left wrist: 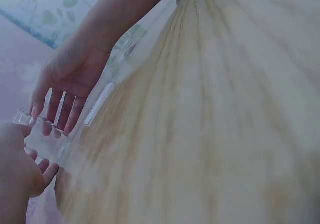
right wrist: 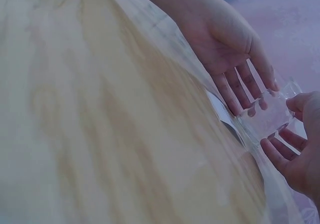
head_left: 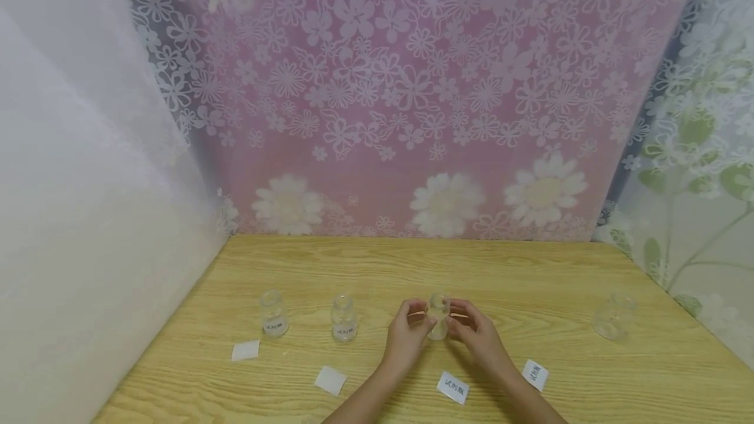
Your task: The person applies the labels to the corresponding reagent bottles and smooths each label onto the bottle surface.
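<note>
Gripping: left hand (head_left: 405, 339) at 9 o'clock and right hand (head_left: 480, 344) at 3 o'clock, with one clear glass bottle (head_left: 438, 327) upright between them, mouth toward 12 o'clock.
Fingers: on both hands, grasping that bottle, thumbs and fingertips set against its two sides.
Clock centre: the gripped bottle, as the head view shows it; every hour here is read from there.
Bottles: four in all, counting the gripped one. Two labelled bottles stand toward 9 o'clock, a nearer one (head_left: 344, 319) and a farther one (head_left: 273, 313), each with one printed label low on its front; one more glass bottle (head_left: 615, 317) stands well apart at 3 o'clock.
Slips: four. Two printed slips, one (head_left: 453, 387) close to 6 o'clock and one (head_left: 535, 375) at 4 o'clock; two plain white slips, one (head_left: 330, 380) at 8 o'clock and one (head_left: 245, 350) just below 9 o'clock.
Table: one, wood-grained (head_left: 501, 270), under bottles and slips.
Backdrop: one pink flowered sheet (head_left: 377, 123) toward 12 o'clock, with three large daisies along its lower part.
</note>
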{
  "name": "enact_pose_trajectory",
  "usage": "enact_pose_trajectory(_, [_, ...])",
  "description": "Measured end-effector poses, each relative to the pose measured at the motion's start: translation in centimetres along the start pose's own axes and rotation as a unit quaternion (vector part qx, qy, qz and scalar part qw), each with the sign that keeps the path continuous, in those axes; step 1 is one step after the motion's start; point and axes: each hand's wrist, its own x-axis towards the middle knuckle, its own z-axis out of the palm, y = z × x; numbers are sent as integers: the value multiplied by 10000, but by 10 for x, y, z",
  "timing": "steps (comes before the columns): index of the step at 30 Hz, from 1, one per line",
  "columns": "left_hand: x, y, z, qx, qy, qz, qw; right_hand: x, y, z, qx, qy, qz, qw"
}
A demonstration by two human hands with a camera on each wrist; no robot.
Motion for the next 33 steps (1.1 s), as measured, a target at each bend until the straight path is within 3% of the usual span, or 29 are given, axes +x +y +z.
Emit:
enact_pose_trajectory(9, [0,-4,-4,-9,-55,-87,9999,-1,-1,3,-98,-74,8,9999])
enact_pose_trajectory(17, [-10,1,-10,312,-22,129,9994,-12,-2,-9,-1182,277,-233,9923])
enact_pose_trajectory(20, [-18,2,-14,509,-291,140,9982,-21,0,-16,-1426,10,-387,9890])
enact_pose_trajectory(23, [-25,2,-17,890,-857,227,9921,-31,3,-23,-1635,-514,-651,9830])
enact_pose_trajectory(25, [-28,2,-19,1333,-1326,427,9812,-37,4,-28,-1827,-891,-969,9743])
enact_pose_trajectory(27, [-30,2,-22,1935,-1718,726,9632,-42,6,-32,-1997,-1213,-1301,9636])
enact_pose_trajectory(30, [-32,2,-27,2998,-2182,1347,9189,-45,10,-35,-2335,-1568,-1732,9439])
enact_pose_trajectory(33, [-34,1,-28,3731,-2478,1850,8747,-47,14,-39,-2763,-1740,-1982,9242])
